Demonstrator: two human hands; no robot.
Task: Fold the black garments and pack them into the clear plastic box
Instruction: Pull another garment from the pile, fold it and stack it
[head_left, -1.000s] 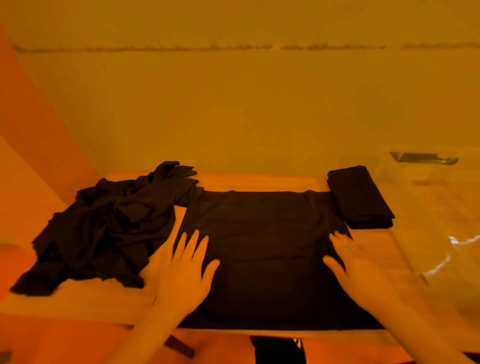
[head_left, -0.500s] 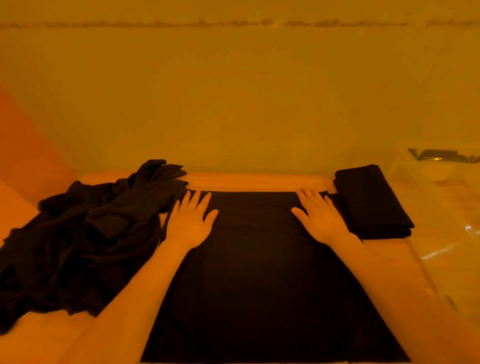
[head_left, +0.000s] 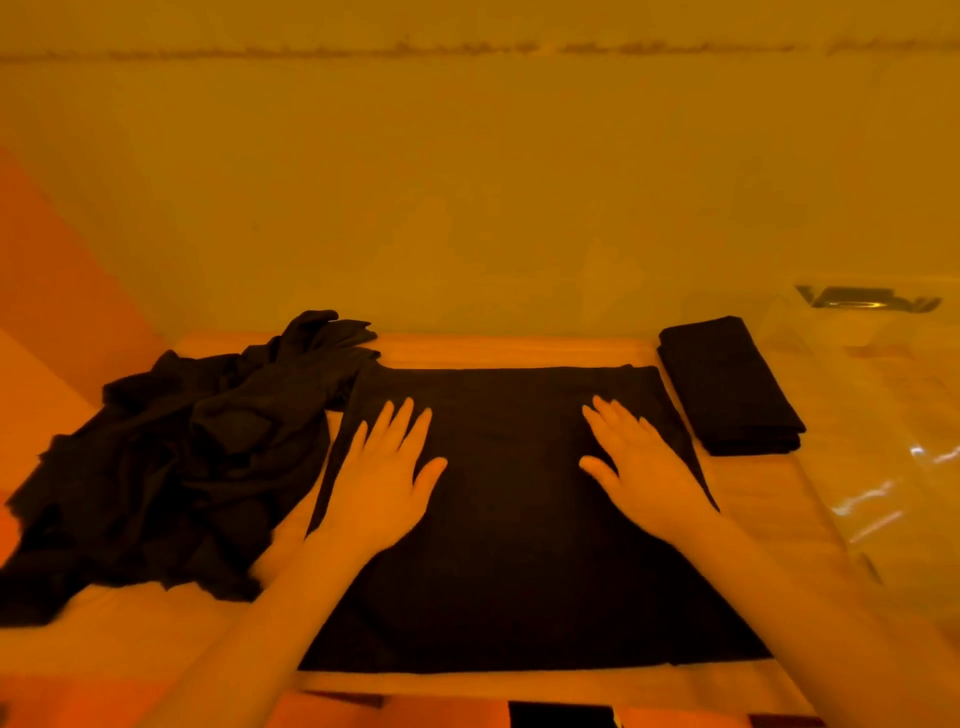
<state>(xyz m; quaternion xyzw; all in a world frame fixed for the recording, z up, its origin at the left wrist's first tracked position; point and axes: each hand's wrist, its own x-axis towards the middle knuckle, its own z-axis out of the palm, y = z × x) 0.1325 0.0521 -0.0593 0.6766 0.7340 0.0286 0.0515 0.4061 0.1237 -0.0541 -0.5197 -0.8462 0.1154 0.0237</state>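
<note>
Black garment (head_left: 509, 519) lies spread flat at the table's (head_left: 519, 348) middle, under both palms. Left hand (head_left: 384, 478) and right hand (head_left: 644, 473) press it with straight fingers, gripping nothing. One folded garment (head_left: 727, 384) waits far right beside the clear plastic box (head_left: 883, 441); a crumpled pile (head_left: 171, 457) remains at left, unfolded.

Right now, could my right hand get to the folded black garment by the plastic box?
Probably yes. The right hand lies flat on the spread garment, and the folded garment sits just to its right on the table, with nothing between them.
</note>
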